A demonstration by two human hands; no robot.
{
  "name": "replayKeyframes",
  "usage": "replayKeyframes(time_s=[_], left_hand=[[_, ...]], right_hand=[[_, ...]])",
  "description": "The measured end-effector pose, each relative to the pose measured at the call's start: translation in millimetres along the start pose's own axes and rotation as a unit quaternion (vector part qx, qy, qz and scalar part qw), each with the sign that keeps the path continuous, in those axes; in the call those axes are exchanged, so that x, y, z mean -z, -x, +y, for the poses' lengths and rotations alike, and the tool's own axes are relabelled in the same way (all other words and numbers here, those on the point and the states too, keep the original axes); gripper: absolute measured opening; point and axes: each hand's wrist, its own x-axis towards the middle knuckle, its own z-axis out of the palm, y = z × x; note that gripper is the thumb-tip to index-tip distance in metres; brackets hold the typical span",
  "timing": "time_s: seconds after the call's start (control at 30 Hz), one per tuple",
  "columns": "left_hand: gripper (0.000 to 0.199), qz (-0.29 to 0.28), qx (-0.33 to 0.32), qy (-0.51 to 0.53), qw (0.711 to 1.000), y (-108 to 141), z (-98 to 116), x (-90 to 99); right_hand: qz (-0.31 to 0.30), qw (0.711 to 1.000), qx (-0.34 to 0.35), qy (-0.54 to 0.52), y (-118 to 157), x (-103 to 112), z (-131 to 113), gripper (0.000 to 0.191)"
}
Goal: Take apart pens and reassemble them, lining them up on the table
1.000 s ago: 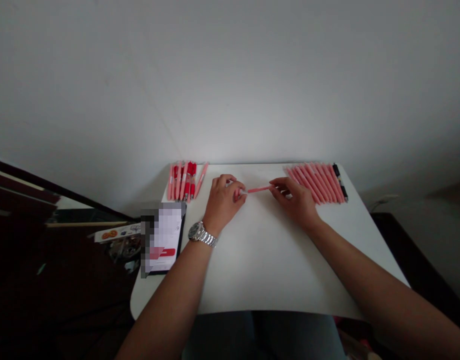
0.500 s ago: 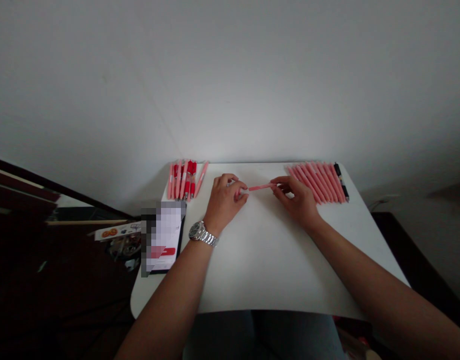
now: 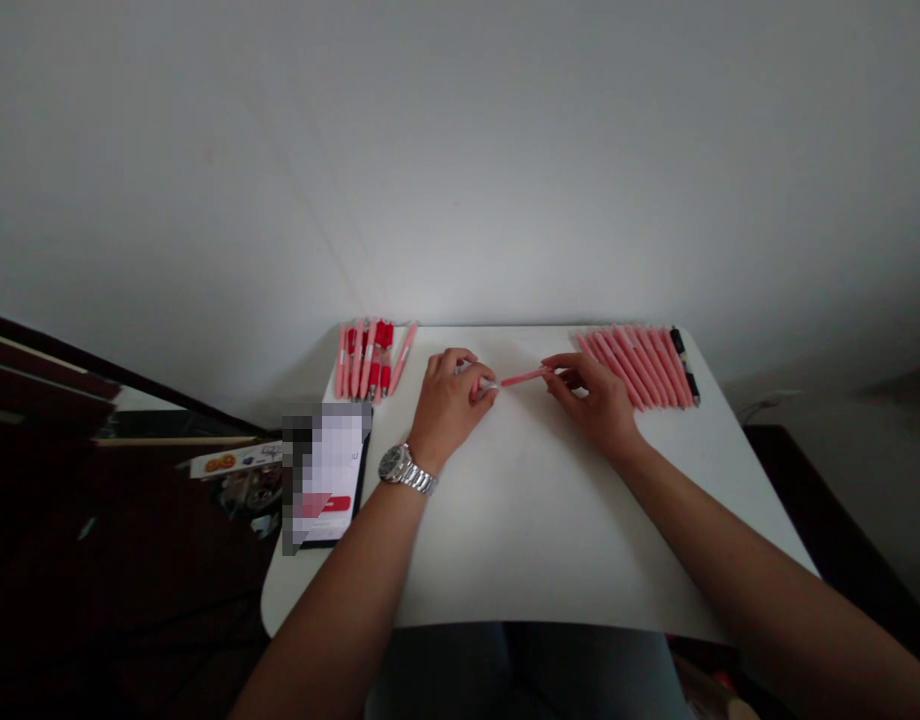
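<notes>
My right hand (image 3: 591,400) pinches one end of a slim pink pen (image 3: 523,378) between thumb and fingertips. The pen points left toward my left hand (image 3: 454,400), whose thumb and fingers are closed on a small clear, whitish piece that looks like a plastic sleeve (image 3: 489,384). Most of that piece is hidden by the fingers. The pen's left end is at the mouth of the clear piece; I cannot tell whether they touch. Both hands are over the middle of the white table (image 3: 535,520).
Behind my right hand lies a row of several pink pens (image 3: 632,365) with a black pen (image 3: 685,365) at its right end. Pink and red pens (image 3: 366,360) lie at the back left. A phone (image 3: 332,480) rests at the left edge; a wall (image 3: 460,200) rises behind.
The pen's left end has shifted slightly right and down, out of the clear piece in my left hand. Both hands have stayed almost in place.
</notes>
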Motion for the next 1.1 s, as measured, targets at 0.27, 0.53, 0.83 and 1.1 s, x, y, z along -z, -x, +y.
replayKeyframes(time_s=[0.27,0.53,0.83,1.1], left_hand=[[0.014,-0.006,-0.003,-0.001,1.0,-0.3,1.9,1.7],[0.014,-0.023,-0.035,0.002,0.999,0.4,3.1,2.3],[0.011,-0.018,-0.018,-0.022,0.999,-0.2,2.6,3.3],[0.011,-0.001,-0.002,-0.023,1.0,0.9,0.5,2.2]], right_hand=[[0.005,1.0,-0.003,0.015,-0.3,-1.2,1.4,0.028],[0.019,0.999,-0.024,0.013,-1.0,0.6,-0.9,0.03],[0.023,0.999,-0.037,0.018,-1.0,0.6,2.7,0.033],[0.024,0.999,-0.04,0.021,-1.5,1.1,-0.4,0.031]])
